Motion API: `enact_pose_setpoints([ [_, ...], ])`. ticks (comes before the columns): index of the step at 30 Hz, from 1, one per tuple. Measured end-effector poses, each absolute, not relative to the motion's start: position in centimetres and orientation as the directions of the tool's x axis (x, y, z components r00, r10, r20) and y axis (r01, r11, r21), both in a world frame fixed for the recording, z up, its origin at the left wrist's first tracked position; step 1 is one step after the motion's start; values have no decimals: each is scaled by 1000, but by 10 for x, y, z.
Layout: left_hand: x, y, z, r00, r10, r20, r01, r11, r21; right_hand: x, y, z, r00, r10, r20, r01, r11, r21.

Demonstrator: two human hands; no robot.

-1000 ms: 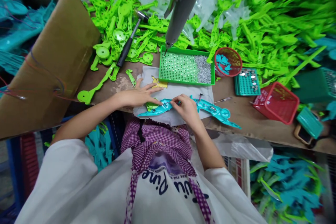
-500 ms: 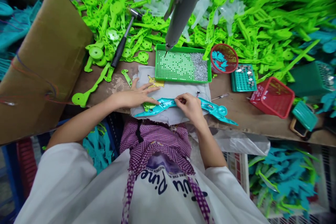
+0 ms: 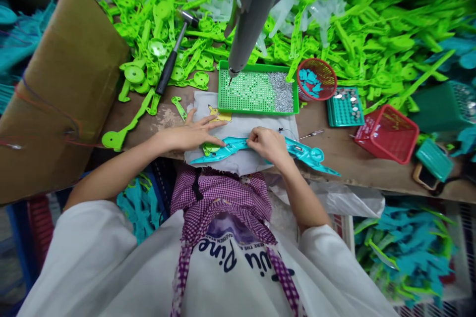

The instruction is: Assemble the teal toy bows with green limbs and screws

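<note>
a small assembly workshop: heaps of green plastic parts (image 3: 364,25), a screw tray (image 3: 256,91), a hammer (image 3: 171,62).

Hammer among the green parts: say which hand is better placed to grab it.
Left, probably. The left hand lies open on that side, nearer the hammer handle; the right hand is farther off, its fingers closed on the teal piece.

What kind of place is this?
Most likely a small factory bench for assembling plastic toys: heaps of green plastic parts cover the table, a power screwdriver hangs over a tray of screws, and the left hand and right hand rest on a teal part.
</note>
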State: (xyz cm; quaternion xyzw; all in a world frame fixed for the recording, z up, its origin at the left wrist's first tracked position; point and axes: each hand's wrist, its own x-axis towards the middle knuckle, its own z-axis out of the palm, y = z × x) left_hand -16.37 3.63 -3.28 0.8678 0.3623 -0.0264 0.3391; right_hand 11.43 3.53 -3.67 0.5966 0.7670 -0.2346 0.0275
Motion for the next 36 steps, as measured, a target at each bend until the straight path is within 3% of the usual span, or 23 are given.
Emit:
enact_pose_setpoints([
  [5,-169,18,-34,690,695,-203,678,-522,518,128,9,-34,-333,935,-120,887,267,-377],
  [8,-171,-1,-46,543,836,-84,764,-449,464,115,-15,-31,-318,948,25,852,298,-430],
  [13,-168,-35,-62,159,986,59,880,-168,444,64,-24,-44,-612,791,7,673,525,-522],
  [16,-170,-60,-63,-31,996,86,877,-14,481,50,-18,-56,-631,776,-5,677,547,-492],
  [20,-179,-83,-69,-355,916,184,745,159,648,48,-18,-62,-609,793,2,724,558,-406],
  [23,-188,-73,-73,-500,815,291,627,109,771,49,-24,-64,-591,805,51,746,569,-346],
  [28,-196,-1,-62,-546,771,327,438,-70,896,56,-31,-70,-581,805,125,761,591,-268],
  [32,-180,50,-44,-569,707,420,363,-242,900,59,-31,-71,-588,786,191,755,618,-220],
  [36,-165,42,-43,-428,782,453,441,-257,860,58,-31,-73,-590,770,242,738,636,-225],
])
